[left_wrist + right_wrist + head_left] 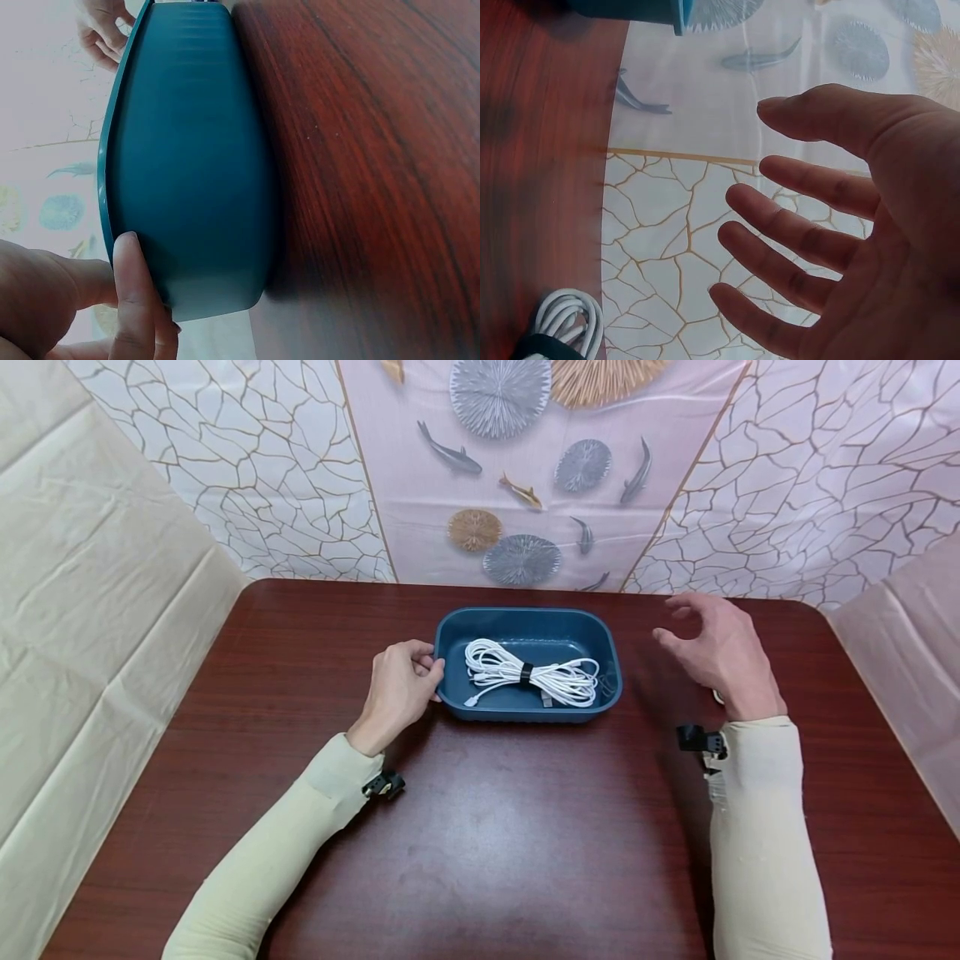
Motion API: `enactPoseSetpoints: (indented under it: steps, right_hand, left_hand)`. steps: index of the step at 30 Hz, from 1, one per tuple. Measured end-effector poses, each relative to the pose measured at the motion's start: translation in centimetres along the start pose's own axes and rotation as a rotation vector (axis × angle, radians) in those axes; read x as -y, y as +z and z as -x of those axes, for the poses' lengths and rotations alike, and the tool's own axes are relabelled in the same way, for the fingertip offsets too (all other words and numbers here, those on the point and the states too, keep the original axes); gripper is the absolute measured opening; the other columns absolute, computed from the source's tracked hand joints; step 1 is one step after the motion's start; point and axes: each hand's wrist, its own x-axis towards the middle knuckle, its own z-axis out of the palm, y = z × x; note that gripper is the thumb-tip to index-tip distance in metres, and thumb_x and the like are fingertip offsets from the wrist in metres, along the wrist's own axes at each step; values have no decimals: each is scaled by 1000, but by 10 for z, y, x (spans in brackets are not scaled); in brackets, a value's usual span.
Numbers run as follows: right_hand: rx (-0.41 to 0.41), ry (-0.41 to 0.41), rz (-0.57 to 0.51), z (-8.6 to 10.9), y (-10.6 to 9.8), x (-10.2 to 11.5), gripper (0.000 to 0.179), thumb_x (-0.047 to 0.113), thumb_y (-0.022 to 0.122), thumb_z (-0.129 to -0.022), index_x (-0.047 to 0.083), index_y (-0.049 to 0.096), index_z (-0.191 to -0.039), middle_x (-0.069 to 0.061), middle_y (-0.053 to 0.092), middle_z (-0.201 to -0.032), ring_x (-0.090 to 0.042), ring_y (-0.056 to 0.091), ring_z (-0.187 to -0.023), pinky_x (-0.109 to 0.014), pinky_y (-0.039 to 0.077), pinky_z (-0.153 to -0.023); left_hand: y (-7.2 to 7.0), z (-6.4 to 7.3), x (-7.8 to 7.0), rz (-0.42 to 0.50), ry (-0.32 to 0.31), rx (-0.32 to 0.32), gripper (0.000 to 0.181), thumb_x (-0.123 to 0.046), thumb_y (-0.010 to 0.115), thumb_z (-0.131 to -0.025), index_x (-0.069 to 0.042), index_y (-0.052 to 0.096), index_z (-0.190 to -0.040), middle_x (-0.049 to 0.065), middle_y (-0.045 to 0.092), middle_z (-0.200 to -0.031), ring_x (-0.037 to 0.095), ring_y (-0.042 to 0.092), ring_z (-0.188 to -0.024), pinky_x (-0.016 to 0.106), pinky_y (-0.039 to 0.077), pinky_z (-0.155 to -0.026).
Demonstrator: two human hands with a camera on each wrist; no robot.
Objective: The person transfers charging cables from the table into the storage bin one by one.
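A dark blue plastic bin (528, 715) stands on the table, its opening facing up. Inside lies a white charging cable (558, 681), coiled and bound at the middle by a black strap, with a plug at its lower left. My left hand (401, 685) grips the bin's left end, its thumb and fingers at the rim; the left wrist view shows fingers (131, 277) against the outer wall. To the right, my right hand (720, 647) hovers over the table with nothing in it, fingers spread and loosely curved. Another white strapped cable (570, 319) lies below it, mostly hidden in the head view.
The dark red wooden table (517, 843) ends at the back against a patterned cloth (525, 485) with fish and round shapes. Pale cloth (90, 610) hangs along the left side, and more along the right.
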Motion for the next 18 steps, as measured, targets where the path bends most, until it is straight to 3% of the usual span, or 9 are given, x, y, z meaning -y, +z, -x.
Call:
enactPoseSetpoints:
  steps: [18]
  right_hand:
    - [-5, 17, 6, 0, -5, -14, 55, 33, 65, -97, 8, 52, -145, -28, 58, -137, -46, 51, -126, -66, 44, -100]
  left_hand:
    - [0, 0, 0, 11, 0, -7, 29, -10, 68, -96, 6, 67, -120, 14, 71, -91, 14, 71, -60, 23, 60, -54]
